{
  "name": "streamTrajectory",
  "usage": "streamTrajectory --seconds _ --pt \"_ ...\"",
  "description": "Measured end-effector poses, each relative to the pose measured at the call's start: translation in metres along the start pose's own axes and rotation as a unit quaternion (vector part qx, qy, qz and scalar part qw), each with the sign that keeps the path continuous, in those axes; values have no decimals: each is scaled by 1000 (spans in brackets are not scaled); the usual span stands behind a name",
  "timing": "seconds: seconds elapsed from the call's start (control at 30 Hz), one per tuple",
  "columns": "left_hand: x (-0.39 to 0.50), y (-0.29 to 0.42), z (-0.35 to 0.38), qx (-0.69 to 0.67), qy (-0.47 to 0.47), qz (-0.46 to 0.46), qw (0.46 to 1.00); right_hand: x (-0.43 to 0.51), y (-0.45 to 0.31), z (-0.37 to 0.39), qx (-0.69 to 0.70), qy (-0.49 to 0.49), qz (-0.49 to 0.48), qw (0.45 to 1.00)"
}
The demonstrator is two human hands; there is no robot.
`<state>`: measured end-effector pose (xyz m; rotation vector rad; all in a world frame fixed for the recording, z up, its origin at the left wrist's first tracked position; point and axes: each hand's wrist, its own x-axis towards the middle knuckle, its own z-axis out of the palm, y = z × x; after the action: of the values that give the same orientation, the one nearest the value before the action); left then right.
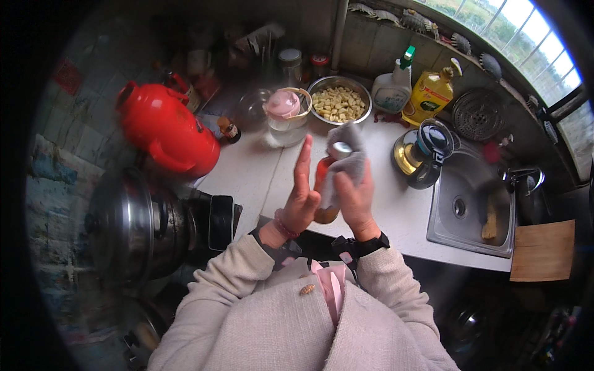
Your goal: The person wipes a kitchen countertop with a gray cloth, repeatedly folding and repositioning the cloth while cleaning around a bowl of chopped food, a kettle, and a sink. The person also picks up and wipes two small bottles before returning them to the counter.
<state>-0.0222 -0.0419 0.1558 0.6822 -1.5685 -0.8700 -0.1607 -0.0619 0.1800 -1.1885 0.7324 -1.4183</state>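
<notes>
My right hand (356, 197) grips a grey ribbed cloth (356, 162), pressed against a glass jar (323, 174) with reddish-orange contents and a silvery lid (342, 147). Part of the jar is covered by the cloth, and both are slightly blurred. Whether the jar rests on the counter or is held above it, I cannot tell. Just left of the jar is my left hand (299, 201), its fingers stretched out straight and nothing in it. A clear jug with a pink lid (284, 104) and a steel bowl of pale peeled cloves or nuts (338, 104) stand beyond my hands.
On the right are a glass teapot (413, 160), a yellow pump bottle (429, 95), a spray bottle (392, 90) and a steel sink (464, 232). A red thermos (167, 130), a small brown bottle (229, 129), a phone (221, 222) and a large steel pot (134, 227) are at left.
</notes>
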Motion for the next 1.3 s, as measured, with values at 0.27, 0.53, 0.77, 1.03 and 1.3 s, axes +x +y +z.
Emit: streamTrajectory --seconds 0.27,0.53,0.77,1.03,1.3 --pt "7 23 25 41 -6 -29 999 9 -40 -1 149 99 -76 981" --pt "36 66 -8 -368 -112 -181 905 15 -101 -14 258 -48 87 961" --pt "35 61 9 -315 -107 -188 924 21 -111 17 -8 -12 -116 993" --pt "32 79 4 -360 -70 -193 910 13 -117 -12 39 20 -53 998" --pt "20 109 52 -438 -36 -222 870 -14 -97 -35 -112 -85 -17 990"
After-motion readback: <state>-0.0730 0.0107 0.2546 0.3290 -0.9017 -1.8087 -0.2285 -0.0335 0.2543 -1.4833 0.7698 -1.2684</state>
